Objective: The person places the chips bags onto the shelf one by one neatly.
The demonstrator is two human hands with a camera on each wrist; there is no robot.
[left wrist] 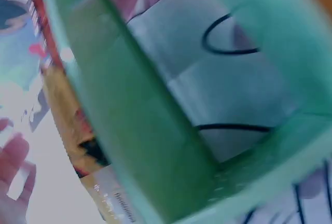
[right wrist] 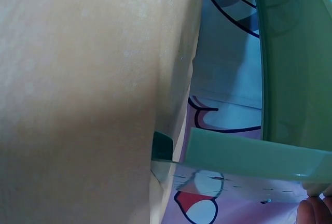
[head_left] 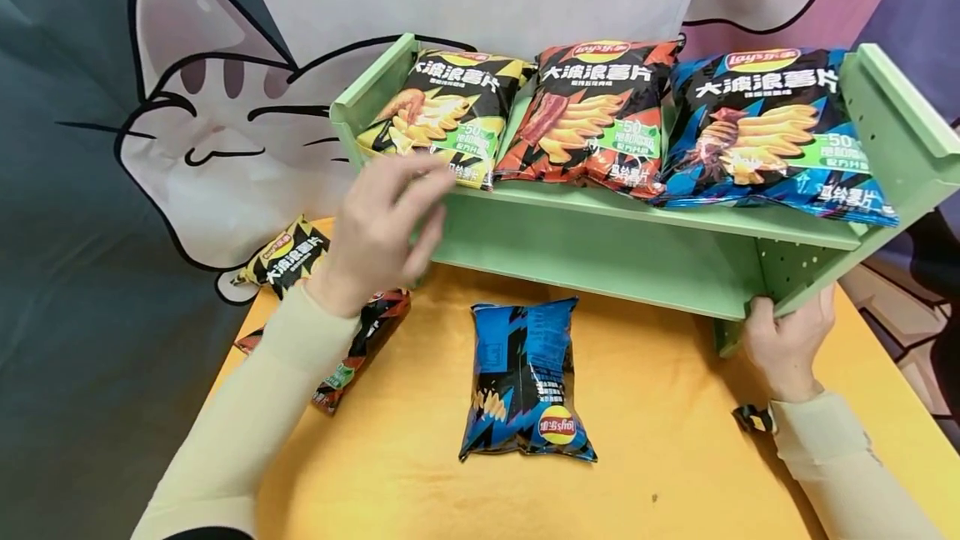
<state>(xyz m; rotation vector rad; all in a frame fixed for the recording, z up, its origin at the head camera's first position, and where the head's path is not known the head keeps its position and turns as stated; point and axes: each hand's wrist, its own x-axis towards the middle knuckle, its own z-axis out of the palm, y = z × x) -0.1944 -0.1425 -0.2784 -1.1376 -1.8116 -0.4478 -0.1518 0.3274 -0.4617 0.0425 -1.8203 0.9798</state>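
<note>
A green two-tier shelf (head_left: pixel 600 261) stands on the yellow table. On its top tier lean three bags of chips: a yellow-and-black one (head_left: pixel 450 111) at the left, a red-and-black one (head_left: pixel 592 119) in the middle and a blue-and-black one (head_left: pixel 776 132) at the right. My left hand (head_left: pixel 386 227), blurred, is in front of the shelf's left end, just below the yellow bag, fingers loosely bent around nothing. In the left wrist view its fingers (left wrist: pixel 13 162) show beside that bag's edge. My right hand (head_left: pixel 791 344) grips the lower right corner of the shelf's side panel.
A blue bag of chips (head_left: pixel 525 382) lies back side up on the table (head_left: pixel 637 440) in front of the shelf. Left of it, partly behind my left arm, are a red bag (head_left: pixel 367 340) and a yellow bag (head_left: pixel 288 257). A printed cat curtain (head_left: pixel 210 123) hangs behind.
</note>
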